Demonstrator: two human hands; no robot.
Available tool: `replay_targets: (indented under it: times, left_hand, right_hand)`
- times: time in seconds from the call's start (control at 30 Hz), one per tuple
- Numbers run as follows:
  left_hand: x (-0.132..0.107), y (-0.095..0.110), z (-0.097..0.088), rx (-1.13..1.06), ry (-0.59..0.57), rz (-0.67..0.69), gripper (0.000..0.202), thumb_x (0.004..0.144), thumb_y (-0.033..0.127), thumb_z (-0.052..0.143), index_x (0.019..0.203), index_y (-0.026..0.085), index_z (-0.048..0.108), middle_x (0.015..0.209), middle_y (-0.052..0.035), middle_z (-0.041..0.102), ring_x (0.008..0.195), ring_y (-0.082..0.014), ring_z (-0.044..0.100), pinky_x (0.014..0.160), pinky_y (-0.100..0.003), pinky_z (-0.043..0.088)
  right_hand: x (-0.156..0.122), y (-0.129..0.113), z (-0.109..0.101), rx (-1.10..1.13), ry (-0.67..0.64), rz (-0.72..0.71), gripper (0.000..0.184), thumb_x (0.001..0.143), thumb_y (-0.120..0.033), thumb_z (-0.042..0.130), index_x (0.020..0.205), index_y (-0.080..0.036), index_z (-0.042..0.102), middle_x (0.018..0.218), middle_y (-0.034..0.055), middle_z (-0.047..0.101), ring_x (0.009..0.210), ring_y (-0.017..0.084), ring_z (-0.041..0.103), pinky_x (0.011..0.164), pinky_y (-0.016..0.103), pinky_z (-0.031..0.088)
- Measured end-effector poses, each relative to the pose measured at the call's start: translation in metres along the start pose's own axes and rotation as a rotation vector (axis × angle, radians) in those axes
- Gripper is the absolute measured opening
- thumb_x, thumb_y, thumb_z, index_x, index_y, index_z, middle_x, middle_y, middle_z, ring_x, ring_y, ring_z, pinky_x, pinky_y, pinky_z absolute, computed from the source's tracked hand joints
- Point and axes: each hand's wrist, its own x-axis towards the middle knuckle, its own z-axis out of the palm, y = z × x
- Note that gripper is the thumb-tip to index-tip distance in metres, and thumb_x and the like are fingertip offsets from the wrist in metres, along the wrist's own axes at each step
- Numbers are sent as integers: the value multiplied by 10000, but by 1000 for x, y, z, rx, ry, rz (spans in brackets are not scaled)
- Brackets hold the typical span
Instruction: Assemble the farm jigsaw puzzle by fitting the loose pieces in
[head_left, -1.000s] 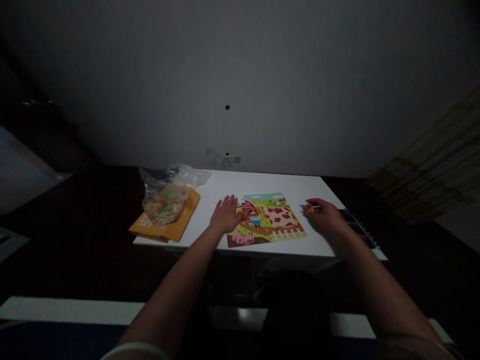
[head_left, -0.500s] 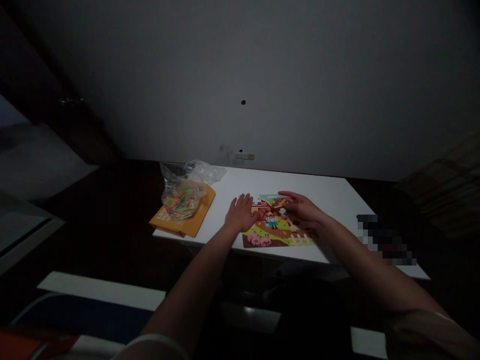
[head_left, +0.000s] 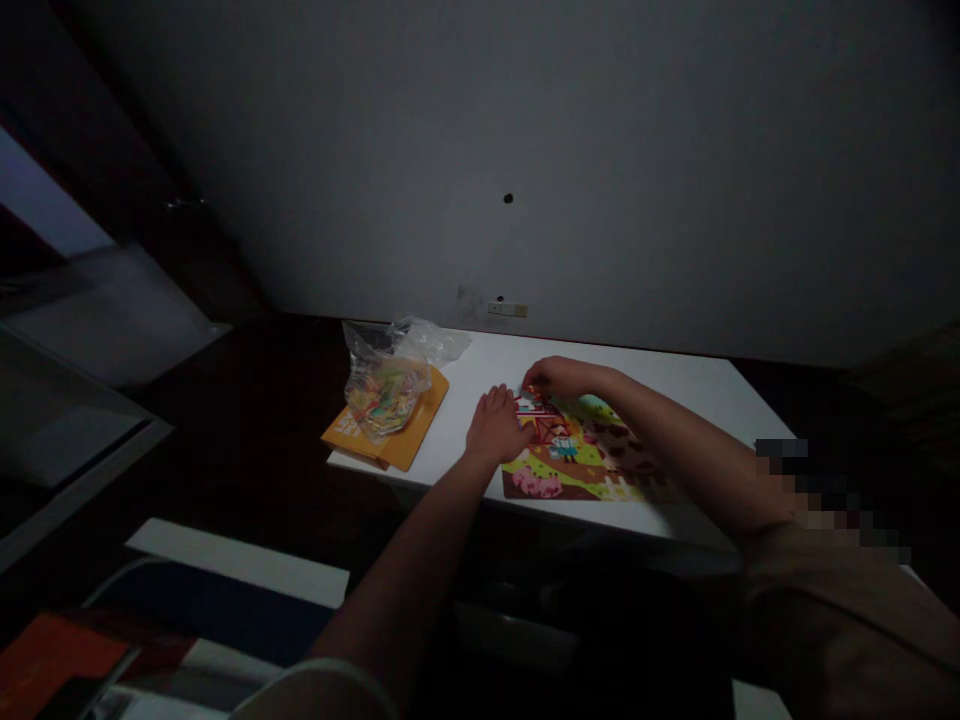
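A farm-scene jigsaw puzzle with a red barn, pink pigs and a white fence lies flat on the white table. My left hand rests flat over its left edge, fingers stretched out and the thumb toward the barn. At the puzzle's top left, above the barn, my right hand is closed with its fingertips pointing down. A small orange-red puzzle piece shows at those fingertips. My right forearm crosses over the picture and hides part of its right side.
Left of the puzzle lies a yellow box or folder. On it sits a clear plastic bag with colourful pieces inside. The white table stands against a grey wall. A pixelated patch covers something at the right end.
My right hand has moved left and away from me, from over the puzzle's middle to its top left corner. My left hand stays on the left edge. The view has shifted slightly.
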Motion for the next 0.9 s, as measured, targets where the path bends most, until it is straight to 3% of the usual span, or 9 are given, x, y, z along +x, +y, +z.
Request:
replay_targets:
  times: [0.1,0.27,0.67,0.9]
  left_hand:
    - [-2,2,-4,-1,-2,4,893,1041,569,497,1736,21,377,1861,-217,314,1753,-351,254,1444,-480,169]
    - [-4,5,-9,-21,2,-7,906,1035,584,501,1738,26,378,1852,-217,336,1745,-353,275,1439,-487,181]
    - [-2,3,-3,-33,31,-2,888,1030,581,521,1729,47,395,1841,-219,361,1731,-359,307,1430,-495,200]
    - [-1,2,-2,-49,33,4,932,1018,565,532,1763,50,311,1839,-220,364,1727,-363,308,1428,-504,199]
  right_hand:
    - [22,-3,-8,-64,-99,-54,340,824,-151,778,1142,-210,884,990,75,850,885,229,719,868,324,512]
    - [40,-3,-4,-120,-172,-100,407,840,-155,754,1236,-162,848,955,77,817,816,201,652,799,312,475]
    - [41,3,-6,-72,-289,-166,348,864,-188,736,1201,-146,813,907,40,763,799,183,604,763,303,470]
    - [39,-4,4,-133,-269,-145,345,823,-93,721,1144,-178,813,938,46,779,812,189,619,783,318,456]
